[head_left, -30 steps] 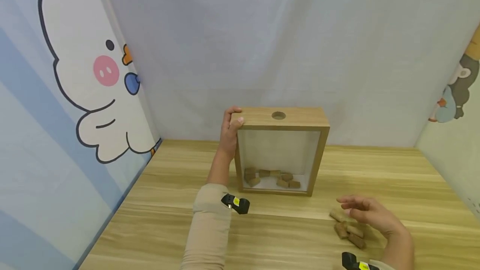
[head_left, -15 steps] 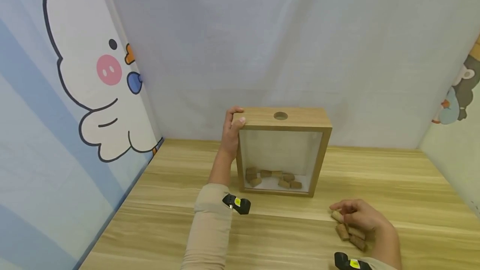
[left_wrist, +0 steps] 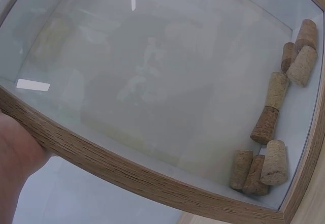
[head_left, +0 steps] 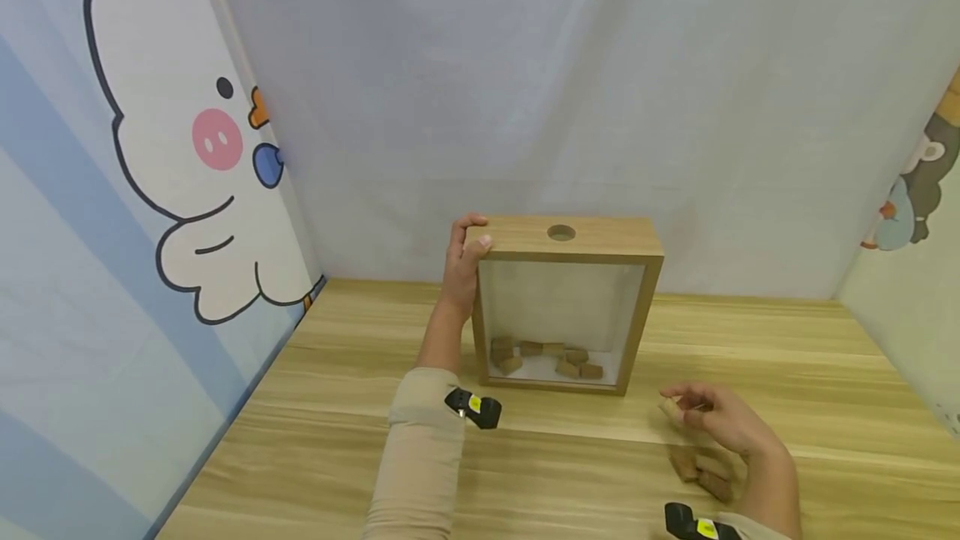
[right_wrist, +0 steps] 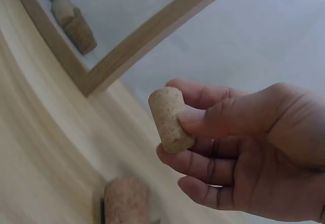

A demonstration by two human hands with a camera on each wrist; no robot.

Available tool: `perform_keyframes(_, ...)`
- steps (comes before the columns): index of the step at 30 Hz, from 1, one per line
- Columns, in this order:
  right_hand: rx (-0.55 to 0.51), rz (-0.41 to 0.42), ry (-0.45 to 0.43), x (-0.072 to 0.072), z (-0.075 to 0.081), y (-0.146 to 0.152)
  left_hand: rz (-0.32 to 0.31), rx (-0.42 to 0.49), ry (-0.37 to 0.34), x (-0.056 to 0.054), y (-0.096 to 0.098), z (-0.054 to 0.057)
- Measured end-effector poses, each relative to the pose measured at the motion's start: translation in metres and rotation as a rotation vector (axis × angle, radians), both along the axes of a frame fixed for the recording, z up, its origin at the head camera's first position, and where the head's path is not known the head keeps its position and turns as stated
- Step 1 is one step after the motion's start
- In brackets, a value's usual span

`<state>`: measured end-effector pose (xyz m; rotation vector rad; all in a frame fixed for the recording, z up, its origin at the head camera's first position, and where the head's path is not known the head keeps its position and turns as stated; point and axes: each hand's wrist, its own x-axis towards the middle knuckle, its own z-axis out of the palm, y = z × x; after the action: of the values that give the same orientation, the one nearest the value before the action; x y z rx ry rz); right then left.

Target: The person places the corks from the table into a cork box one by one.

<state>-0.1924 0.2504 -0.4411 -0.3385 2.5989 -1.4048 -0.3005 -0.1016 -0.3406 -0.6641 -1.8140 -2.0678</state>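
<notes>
A wooden shadow box (head_left: 645,315) with a clear front and a round hole (head_left: 561,232) in its top stands upright on the table. Several corks (left_wrist: 275,162) lie inside along its bottom. At the box's upper left corner, my left hand (head_left: 459,273) grips the frame, thumb on the top face. My right hand (head_left: 731,419) pinches a pale cork (right_wrist: 171,120) between thumb and fingers, raised over the table to the right of the box. Below that hand, loose corks (head_left: 714,484) lie on the wood, partly hidden by it.
The wood-grain table (head_left: 322,440) meets a pale curtain (head_left: 420,107) close behind the box. A cartoon-printed cloth (head_left: 150,148) hangs on the left, and another printed panel (head_left: 911,290) on the right.
My right hand reached down to the corks, took hold of one and raised it slightly off the table. The left hand has stayed on the box.
</notes>
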Motion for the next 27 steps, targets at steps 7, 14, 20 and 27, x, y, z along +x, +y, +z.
perform_keyframes(7, -0.052, -0.013, 0.013, -0.002, 0.018, -0.017, 0.000, 0.012, -0.004, 0.016, 0.003, 0.015)
perform_keyframes(14, -0.198, 0.002, 0.135, -0.006, 0.038, -0.034, -0.009, 0.029, -0.009, 0.008, 0.002, 0.012)
perform_keyframes(20, -0.294, -0.005, 0.243, -0.006, 0.054, -0.048, -0.011, 0.047, -0.023, -0.009, 0.000, -0.003)
perform_keyframes(27, -0.362, 0.045, 0.339, -0.006, 0.080, -0.065, -0.001, 0.044, 0.012, -0.013, 0.000, -0.010)
